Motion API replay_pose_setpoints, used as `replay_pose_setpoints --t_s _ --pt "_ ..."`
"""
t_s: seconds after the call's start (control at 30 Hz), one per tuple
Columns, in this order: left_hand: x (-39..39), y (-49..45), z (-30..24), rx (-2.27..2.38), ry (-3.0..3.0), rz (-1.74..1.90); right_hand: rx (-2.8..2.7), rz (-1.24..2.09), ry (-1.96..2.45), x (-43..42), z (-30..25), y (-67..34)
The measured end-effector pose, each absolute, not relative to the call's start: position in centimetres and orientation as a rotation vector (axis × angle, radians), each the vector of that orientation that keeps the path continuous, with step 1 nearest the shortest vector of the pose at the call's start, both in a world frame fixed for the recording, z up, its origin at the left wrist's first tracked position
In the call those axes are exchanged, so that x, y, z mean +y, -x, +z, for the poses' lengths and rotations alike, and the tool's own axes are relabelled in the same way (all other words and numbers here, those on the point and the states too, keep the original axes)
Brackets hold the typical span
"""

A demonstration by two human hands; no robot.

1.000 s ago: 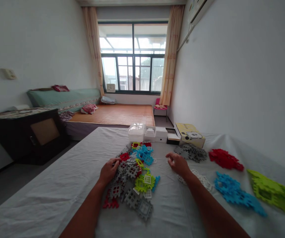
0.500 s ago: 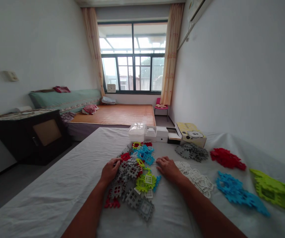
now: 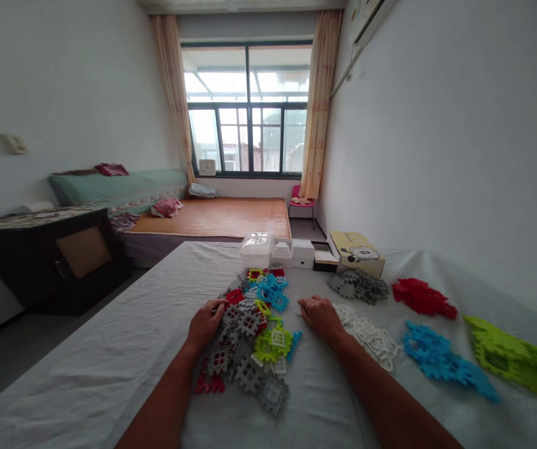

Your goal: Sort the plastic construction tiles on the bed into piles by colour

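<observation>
A mixed pile of interlocking plastic building pieces (image 3: 249,321), in grey, red, blue, lime green and white, lies in the middle of the cloth-covered table. My left hand (image 3: 207,321) rests at the pile's left edge, its fingers reaching to the grey pieces and holding nothing that I can see. Right of the pile, my right hand (image 3: 319,317) is low over the cloth with its fingers drawn together; what they hold, if anything, is hidden. Just beside it lies a heap of white window-shaped pieces (image 3: 368,333).
Sorted heaps lie to the right: grey pieces (image 3: 359,287), red pieces (image 3: 422,297), blue pieces (image 3: 443,358) and green pieces (image 3: 506,352). Along the table's far edge stand a clear plastic box (image 3: 256,249), small white boxes (image 3: 302,252) and a yellow carton (image 3: 357,252).
My right hand has drawn slightly away from the pile to the right, and its fingers have closed together. My left hand stays at the pile's edge. The whole view has shifted a little.
</observation>
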State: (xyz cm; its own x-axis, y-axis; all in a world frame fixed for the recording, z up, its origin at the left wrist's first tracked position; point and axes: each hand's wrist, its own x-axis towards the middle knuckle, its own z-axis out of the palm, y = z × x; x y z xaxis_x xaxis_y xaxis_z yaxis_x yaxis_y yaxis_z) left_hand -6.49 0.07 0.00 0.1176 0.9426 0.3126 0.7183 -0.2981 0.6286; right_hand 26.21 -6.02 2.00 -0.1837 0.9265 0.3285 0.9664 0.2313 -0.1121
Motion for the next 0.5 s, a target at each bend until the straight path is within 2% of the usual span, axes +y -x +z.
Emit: replay_pose_setpoints --t_s 0.17,0.33,0.4,0.5 --pt "0.0 6.5 0.1 1.635 -2.080 0.974 -1.883 -0.200 1.892 -6.4 3.8 -29.8" --pt "0.0 6.5 0.1 1.658 -2.063 0.960 -1.889 -0.147 1.841 -6.7 4.2 -30.6" --pt "-0.1 6.4 0.2 1.651 -2.063 0.956 -2.024 0.030 1.664 -6.9 4.0 -29.5" --pt "-0.2 6.4 0.3 1.641 -2.069 0.959 -2.300 0.463 1.345 -7.2 3.6 -27.8"
